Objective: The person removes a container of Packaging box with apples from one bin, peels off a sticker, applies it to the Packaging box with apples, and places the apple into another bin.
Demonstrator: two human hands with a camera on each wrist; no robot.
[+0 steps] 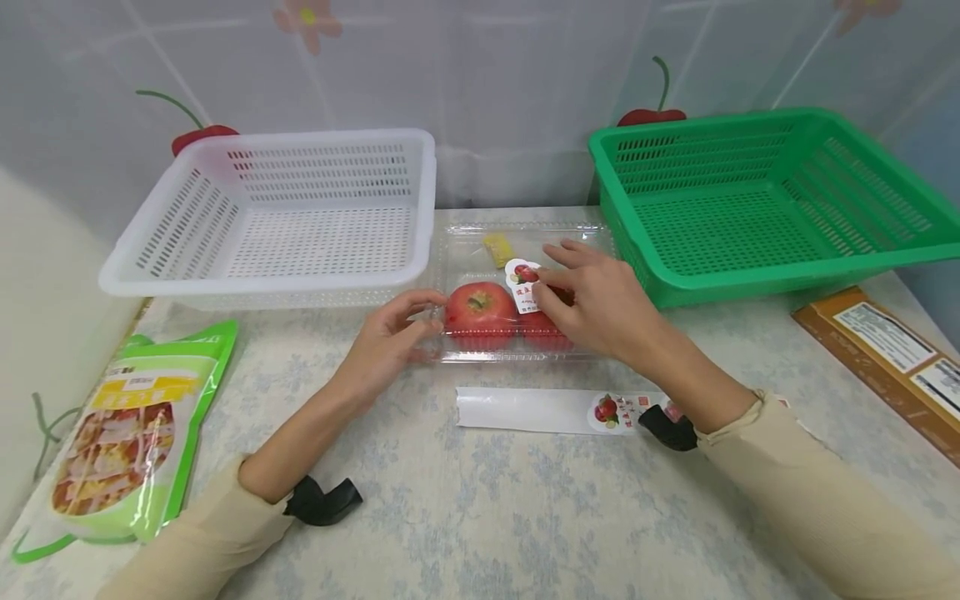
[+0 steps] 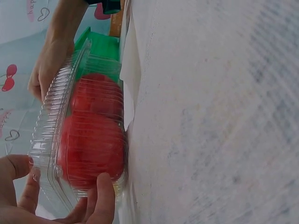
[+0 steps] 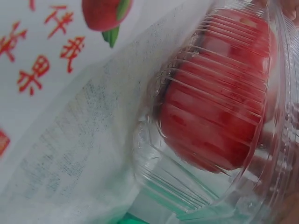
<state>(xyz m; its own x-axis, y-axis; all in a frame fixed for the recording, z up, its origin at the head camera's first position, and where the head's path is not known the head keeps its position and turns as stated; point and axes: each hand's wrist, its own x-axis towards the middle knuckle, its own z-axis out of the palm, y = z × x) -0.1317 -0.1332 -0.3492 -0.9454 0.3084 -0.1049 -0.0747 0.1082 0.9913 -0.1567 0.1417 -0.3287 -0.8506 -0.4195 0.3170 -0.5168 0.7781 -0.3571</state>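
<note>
A clear plastic clamshell box (image 1: 570, 236) in the head view holds two red apples (image 1: 481, 310) and a small yellow packet (image 1: 498, 249). My left hand (image 1: 386, 342) grips its left end; in the left wrist view the thumb and fingers lie on either side of that corner. Over the lid, my right hand (image 1: 600, 300) pinches a white fruit label (image 1: 523, 282) at its right edge between thumb and index finger. How firmly the label lies on the lid cannot be told. The right wrist view shows an apple (image 3: 210, 102) through the ribbed plastic.
A white label strip (image 1: 525, 410) lies in front of the box, partly under the right wrist. Behind stand a white basket (image 1: 262, 287) at left and a green basket (image 1: 675, 287) at right. A green food pouch (image 1: 135, 433) and a brown carton (image 1: 862, 333) flank the table.
</note>
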